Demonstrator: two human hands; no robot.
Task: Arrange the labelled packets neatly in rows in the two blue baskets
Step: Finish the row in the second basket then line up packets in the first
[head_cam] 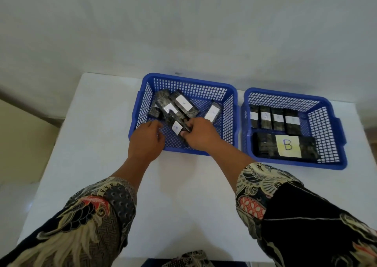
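Large packet label (288, 145): "B".
Row packet label (265, 116): "B".
Held packet label (175, 127): I read "B", possibly.

Both forearms reach forward from patterned batik sleeves pushed back to mid-forearm, wrists bare and nearly straight. The left hand (147, 139) hangs palm down with its fingers loosely curled and parted, gripping nothing, just to the left of the right hand. The right hand (201, 133) angles inward toward the left one, knuckles up, its fingers (186, 133) and thumb pinched on the near end of a dark rectangular packet with a white label marked B (175, 127).
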